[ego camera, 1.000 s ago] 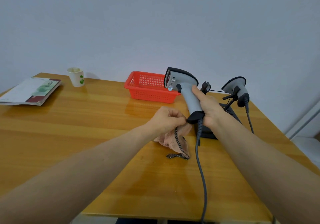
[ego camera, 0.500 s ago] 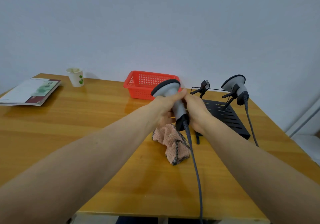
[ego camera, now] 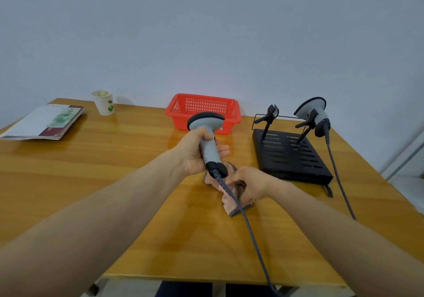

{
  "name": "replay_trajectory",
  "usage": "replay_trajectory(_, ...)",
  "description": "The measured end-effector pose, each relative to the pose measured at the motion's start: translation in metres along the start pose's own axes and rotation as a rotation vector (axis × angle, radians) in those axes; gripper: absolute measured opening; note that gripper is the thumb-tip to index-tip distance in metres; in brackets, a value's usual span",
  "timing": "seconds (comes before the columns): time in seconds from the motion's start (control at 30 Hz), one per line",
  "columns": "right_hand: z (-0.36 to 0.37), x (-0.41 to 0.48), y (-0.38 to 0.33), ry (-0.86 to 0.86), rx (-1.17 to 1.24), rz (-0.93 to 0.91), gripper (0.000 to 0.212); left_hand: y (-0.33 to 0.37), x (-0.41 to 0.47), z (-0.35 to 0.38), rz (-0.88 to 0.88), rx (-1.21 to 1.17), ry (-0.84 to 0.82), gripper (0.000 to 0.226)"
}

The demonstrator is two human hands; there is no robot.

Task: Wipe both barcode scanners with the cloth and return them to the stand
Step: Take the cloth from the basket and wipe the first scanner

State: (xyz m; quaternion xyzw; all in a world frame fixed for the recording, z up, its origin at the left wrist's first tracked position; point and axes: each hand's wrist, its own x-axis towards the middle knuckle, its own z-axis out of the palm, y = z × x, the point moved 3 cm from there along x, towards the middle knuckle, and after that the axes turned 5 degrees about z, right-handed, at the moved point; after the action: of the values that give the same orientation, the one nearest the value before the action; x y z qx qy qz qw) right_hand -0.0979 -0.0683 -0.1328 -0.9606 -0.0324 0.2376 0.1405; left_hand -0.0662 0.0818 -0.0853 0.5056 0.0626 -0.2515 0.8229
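Now, held scanner (ego camera: 207,136): half a second ago both hands were on its handle; only the left hand (ego camera: 195,154) has it now, head up, above the surface (ego camera: 114,170) on the near side of the red basket (ego camera: 203,108).
left hand: fingers (ego camera: 222,151) wrapped round the grey handle, tips showing on its right side.
right hand (ego camera: 252,185): has dropped from the handle to the cloth (ego camera: 227,207), near and right of the scanner's black butt; its fingers are curled down and clamped on the bunched fabric.
cloth: on the surface just below the handle's end, the cable (ego camera: 254,239) crossing over it.
second scanner (ego camera: 313,113): in the right cradle of the stand (ego camera: 291,156), as before, well apart from both hands.
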Motion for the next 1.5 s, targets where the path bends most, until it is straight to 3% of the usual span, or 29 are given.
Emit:
replay_trajectory(0.13, -0.008, 0.004, 0.005, 0.195, 0.013, -0.003, 0.021, 0.001, -0.002, -0.003, -0.004, 0.006, -0.005, 0.022)
replay_trajectory(0.3, -0.058, -0.025, 0.007, 0.563, 0.438, -0.015, 0.009, 0.001, 0.000, -0.001, -0.022, 0.065, 0.033, 0.027)
replay_trajectory(0.37, -0.072, -0.035, 0.002, 0.629, 0.550, -0.072, 0.014, -0.001, 0.004, 0.004, -0.016, 0.102, 0.071, 0.035)
replay_trajectory(0.63, -0.058, -0.041, -0.032, 0.481, 0.647, -0.219, 0.029, -0.003, 0.005, 0.031, -0.109, 0.040, 0.015, 0.051)
replay_trajectory(0.87, -0.051, -0.035, -0.034, 0.661, 0.504, -0.191, 0.018, -0.005, 0.002, 0.035, -0.105, -0.031, 0.015, 0.055)
replay_trajectory(1.2, -0.064, -0.032, 0.001, 0.787, 0.673, -0.076, 0.013, -0.003, 0.000, 0.038, -0.054, -0.044, 0.035, 0.053)
replay_trajectory(1.4, -0.051, -0.041, -0.015, 0.652, 0.662, -0.230, 0.022, -0.007, 0.000, 0.042, -0.096, -0.033, -0.004, 0.055)
replay_trajectory(1.5, -0.049, -0.036, -0.004, 0.640, 0.687, -0.169, 0.026, -0.007, -0.001, 0.041, -0.070, -0.060, 0.017, 0.048)
